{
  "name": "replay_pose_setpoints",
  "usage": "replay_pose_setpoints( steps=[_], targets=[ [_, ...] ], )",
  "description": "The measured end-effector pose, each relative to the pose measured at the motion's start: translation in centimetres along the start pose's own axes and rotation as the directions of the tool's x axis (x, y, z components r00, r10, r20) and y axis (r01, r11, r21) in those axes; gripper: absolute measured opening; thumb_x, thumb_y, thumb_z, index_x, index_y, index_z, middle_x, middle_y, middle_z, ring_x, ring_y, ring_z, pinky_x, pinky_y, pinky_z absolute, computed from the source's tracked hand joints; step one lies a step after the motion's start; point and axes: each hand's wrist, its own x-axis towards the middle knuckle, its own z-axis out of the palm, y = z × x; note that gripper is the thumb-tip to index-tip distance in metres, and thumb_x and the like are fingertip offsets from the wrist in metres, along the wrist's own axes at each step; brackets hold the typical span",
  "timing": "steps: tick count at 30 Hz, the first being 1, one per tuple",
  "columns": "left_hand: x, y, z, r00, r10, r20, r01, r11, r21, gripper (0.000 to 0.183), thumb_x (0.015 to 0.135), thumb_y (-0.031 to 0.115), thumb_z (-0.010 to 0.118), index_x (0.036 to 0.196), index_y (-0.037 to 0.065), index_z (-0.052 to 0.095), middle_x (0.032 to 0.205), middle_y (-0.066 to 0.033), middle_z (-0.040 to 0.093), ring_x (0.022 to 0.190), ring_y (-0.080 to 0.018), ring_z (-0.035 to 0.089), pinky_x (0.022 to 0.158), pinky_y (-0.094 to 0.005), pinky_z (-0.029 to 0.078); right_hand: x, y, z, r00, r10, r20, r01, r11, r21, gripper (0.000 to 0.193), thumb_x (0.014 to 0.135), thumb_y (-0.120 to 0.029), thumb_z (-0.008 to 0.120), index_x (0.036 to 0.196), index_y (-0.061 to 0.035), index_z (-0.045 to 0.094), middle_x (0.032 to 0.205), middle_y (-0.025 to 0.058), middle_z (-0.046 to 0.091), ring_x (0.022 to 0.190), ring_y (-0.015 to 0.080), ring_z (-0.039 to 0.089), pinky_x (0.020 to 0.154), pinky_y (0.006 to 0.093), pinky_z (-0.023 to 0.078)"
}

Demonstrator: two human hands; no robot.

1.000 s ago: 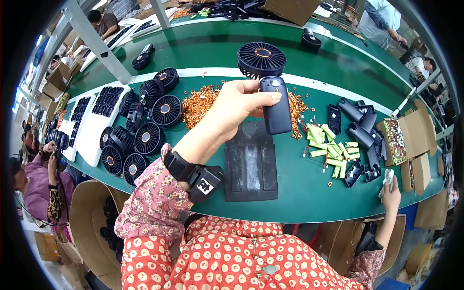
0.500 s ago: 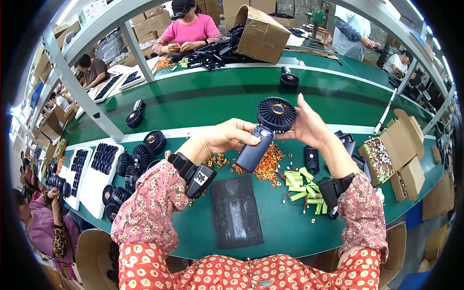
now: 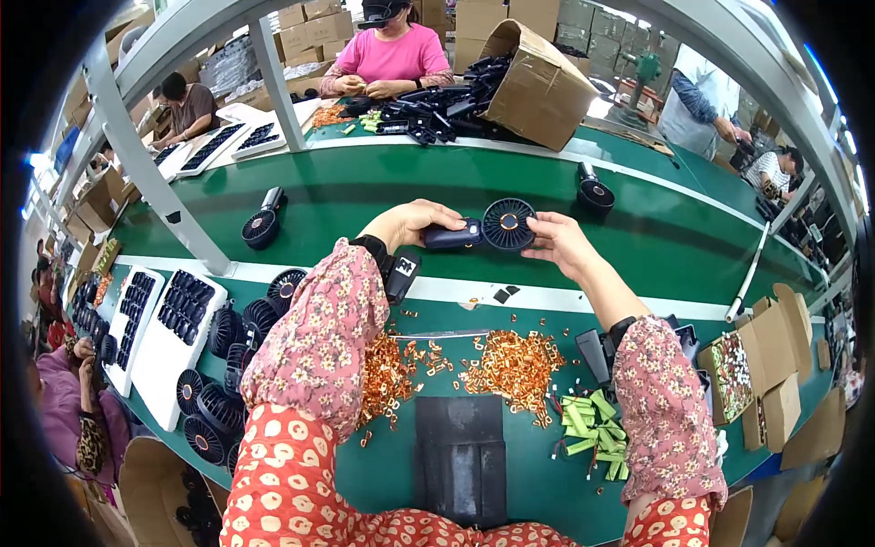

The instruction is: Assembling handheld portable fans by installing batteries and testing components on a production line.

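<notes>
Out over the green belt, both hands hold a dark blue handheld fan (image 3: pixel 508 224) sideways, its round black grille to the right. My left hand (image 3: pixel 421 221) is closed around the end of the handle. My right hand (image 3: pixel 563 244) pinches the right rim of the fan head between thumb and fingers. Nearer me on the green table are two heaps of small copper-coloured metal pieces (image 3: pixel 515 372), a black mat (image 3: pixel 460 460) and a pile of green-wrapped battery cells (image 3: pixel 591 427) with thin wires.
Two more fans (image 3: pixel 260 228) (image 3: pixel 595 193) lie on the belt. Several fan heads (image 3: pixel 219 406) and white trays of black parts (image 3: pixel 178 333) crowd the left. An open cardboard box (image 3: pixel 766 351) stands right. A metal post (image 3: pixel 150 173) rises at left. Co-workers sit across the belt.
Both hands have carried the fan away from me, from above the table to over the belt. The fan has turned from upright and tilted to nearly level. The whole view has shifted.
</notes>
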Motion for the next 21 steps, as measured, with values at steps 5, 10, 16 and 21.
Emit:
replay_pose_setpoints(
  steps=[5,10,16,21],
  targets=[
    [4.1,1.6,-2.5,0.978,-0.019,-0.206,0.052,0.986,0.157,0.048,0.075,0.023,0.085,0.115,0.003,0.067,0.103,-0.007,0.069,0.093,-0.0194,0.065,0.075,-0.0333,0.052,4.6,1.9,0.6,0.993,0.104,-0.051,-0.096,0.985,0.142,0.033,0.092,-0.017,0.066,0.11,0.0086,0.056,0.1,0.0155,0.065,0.087,0.0263,0.067,0.076,0.0408,0.06],
    [7.7,2.0,-3.2,0.836,0.312,-0.451,-0.18,0.933,0.312,0.094,0.06,0.025,0.094,0.134,-0.01,0.049,0.119,-0.0197,0.063,0.1,-0.0249,0.064,0.09,-0.0313,0.05,5.8,2.3,1.3,0.984,0.088,-0.153,-0.083,0.996,0.04,0.032,0.09,-0.023,0.069,0.096,0.0071,0.059,0.09,0.0117,0.063,0.079,0.0215,0.064,0.07,0.0362,0.06],
    [9.9,0.6,-2.2,0.638,0.608,-0.472,-0.195,0.72,0.666,0.094,0.063,0.037,0.09,0.135,-0.008,0.049,0.13,-0.0232,0.058,0.118,-0.0296,0.059,0.098,-0.0333,0.047,4.4,1.4,3.8,0.955,0.061,-0.29,-0.116,0.978,-0.175,0.045,0.087,-0.021,0.074,0.104,0.0147,0.053,0.094,0.0154,0.058,0.081,0.022,0.063,0.068,0.0323,0.061],
    [6.0,1.6,-3.7,0.556,0.553,-0.621,-0.02,0.755,0.655,0.082,0.078,0.057,0.071,0.128,-0.006,0.056,0.126,-0.024,0.061,0.119,-0.0347,0.058,0.102,-0.0368,0.045,4.3,2.4,5.6,0.972,0.176,-0.156,-0.142,0.967,0.21,0.032,0.095,-0.007,0.056,0.113,0.0185,0.047,0.109,0.0245,0.057,0.092,0.0318,0.065,0.084,0.0376,0.062]
  ],
)
